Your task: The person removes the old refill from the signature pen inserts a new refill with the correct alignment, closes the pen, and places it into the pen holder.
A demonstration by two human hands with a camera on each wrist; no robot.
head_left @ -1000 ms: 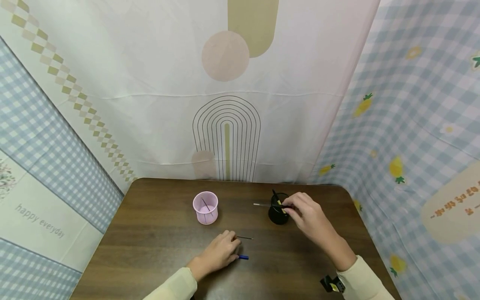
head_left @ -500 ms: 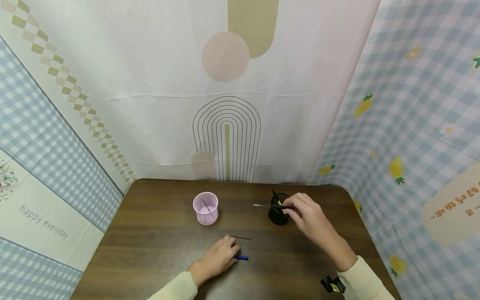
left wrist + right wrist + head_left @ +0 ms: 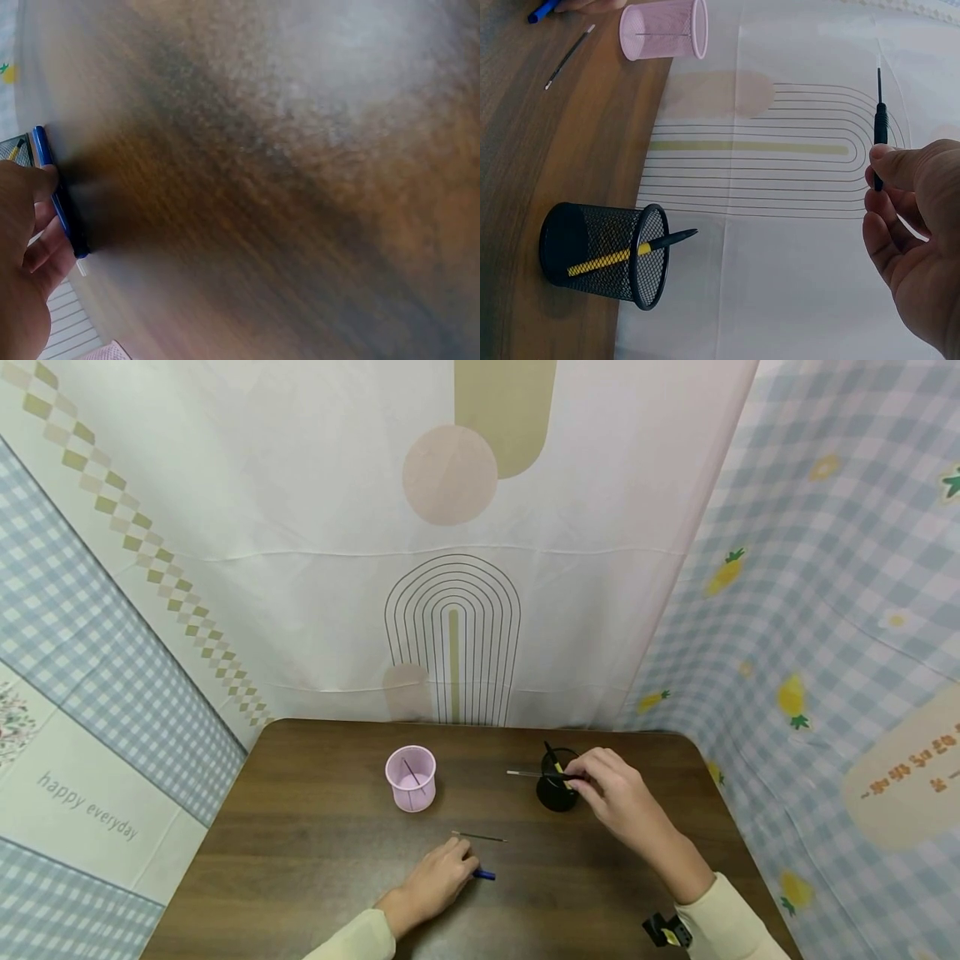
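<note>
My left hand (image 3: 440, 877) pinches a blue pen (image 3: 60, 199) between thumb and fingers, low over the table; a white bit shows at one end of it. Just beyond those fingers a thin dark pen refill (image 3: 480, 837) with light ends lies on the wood. My right hand (image 3: 618, 793) is raised near the black mesh cup and pinches a ridged black handle (image 3: 880, 131) with a thin rod and whitish end sticking out. A pen with yellow and black parts (image 3: 630, 255) leans in the black mesh cup (image 3: 592, 240).
A pink mesh cup (image 3: 411, 781) with a thin dark stick inside stands at the back left of the brown table (image 3: 300, 835). Behind the table hangs a patterned white cloth (image 3: 322, 610); checked cloths (image 3: 787, 610) close in both sides.
My left hand has drawn back slightly toward me and left, uncovering the whole refill. The right hand and its black handle have stayed nearly still.
</note>
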